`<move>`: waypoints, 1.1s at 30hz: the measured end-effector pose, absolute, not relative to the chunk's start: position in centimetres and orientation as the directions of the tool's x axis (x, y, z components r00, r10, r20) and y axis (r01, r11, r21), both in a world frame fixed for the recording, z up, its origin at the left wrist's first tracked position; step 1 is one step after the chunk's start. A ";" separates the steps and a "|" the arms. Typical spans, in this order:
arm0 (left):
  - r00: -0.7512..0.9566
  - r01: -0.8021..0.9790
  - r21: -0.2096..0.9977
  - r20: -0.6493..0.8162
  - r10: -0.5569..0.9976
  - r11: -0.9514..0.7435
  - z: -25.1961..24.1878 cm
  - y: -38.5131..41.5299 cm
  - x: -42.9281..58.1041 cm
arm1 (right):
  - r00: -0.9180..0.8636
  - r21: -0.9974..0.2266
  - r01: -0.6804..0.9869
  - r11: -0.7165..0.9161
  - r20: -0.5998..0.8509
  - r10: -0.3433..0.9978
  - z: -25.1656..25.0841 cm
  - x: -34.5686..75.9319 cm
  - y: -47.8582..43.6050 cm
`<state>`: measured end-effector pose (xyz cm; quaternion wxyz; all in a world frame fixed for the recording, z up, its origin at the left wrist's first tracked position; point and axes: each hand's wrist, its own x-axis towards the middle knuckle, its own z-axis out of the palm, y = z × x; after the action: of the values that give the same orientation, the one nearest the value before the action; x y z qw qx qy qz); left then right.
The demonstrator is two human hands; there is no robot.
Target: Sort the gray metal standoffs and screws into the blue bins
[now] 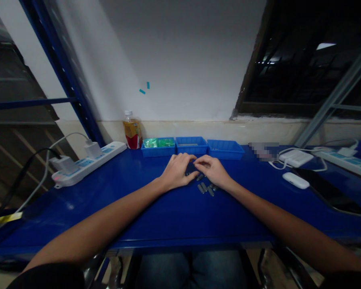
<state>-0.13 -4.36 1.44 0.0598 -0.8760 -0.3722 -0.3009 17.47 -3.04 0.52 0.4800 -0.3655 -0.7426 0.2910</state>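
Item: small grey metal cylinders [206, 188], loose cluster, middle of blue worktop [168, 212], just beside my right hand [212, 170]. Likely light, stiff, smooth, apt to roll; pinch mid-barrel. Left hand [177, 171] meets right, fingers curled; whether pinching anything, cannot tell. Blue plastic bins [225, 149] at far edge.

Glossy blue table [156, 208], dull metal cylinders [205, 188]

We log blue counter [156, 212], three blue bins [192, 145] at back, bottle [132, 130], power strip [90, 162] left, grey cylinders [206, 188] centre, white gadgets [295, 180] right
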 end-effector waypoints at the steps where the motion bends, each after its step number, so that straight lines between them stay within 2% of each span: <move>1: 0.546 0.691 0.105 0.573 0.611 -0.715 1.5 -4.4 -0.1 | -0.261 -0.767 0.278 0.578 0.519 0.814 0.6 17.5 -3.1; 10: 0.529 0.726 0.071 0.578 0.621 -0.684 1.5 -4.4 0.2 | -0.252 -0.833 0.138 0.535 0.493 0.833 0.7 17.5 -3.3; 12: 0.522 0.729 0.077 0.579 0.626 -0.680 1.6 -4.4 0.2 | -0.274 -0.759 0.226 0.611 0.553 0.787 0.8 17.6 -3.6; 16: 0.528 0.726 0.089 0.564 0.635 -0.682 1.8 -4.6 0.2 | -0.398 -0.411 0.492 0.768 0.678 0.618 1.5 18.0 -4.4; 18: 0.538 0.728 0.077 0.552 0.637 -0.681 1.9 -4.6 0.3 | -0.431 -0.317 0.536 0.783 0.694 0.576 1.7 18.1 -4.7; 24: 0.552 0.737 0.027 0.553 0.624 -0.675 1.8 -4.6 0.2 | -0.457 -0.283 0.528 0.801 0.700 0.549 1.6 18.0 -4.7; 29: 0.533 0.750 0.036 0.560 0.635 -0.661 1.7 -4.5 0.1 | -0.509 -0.259 0.465 0.847 0.705 0.495 1.8 18.1 -4.7; 33: 0.551 0.734 0.051 0.537 0.639 -0.677 1.9 -4.6 0.0 | -0.479 -0.235 0.486 0.842 0.734 0.481 2.0 17.9 -4.9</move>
<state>-0.02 -4.63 1.88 0.0899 -0.8760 -0.3918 -0.2666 17.87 -4.88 1.98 0.4260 -0.2810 -0.8600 -0.0028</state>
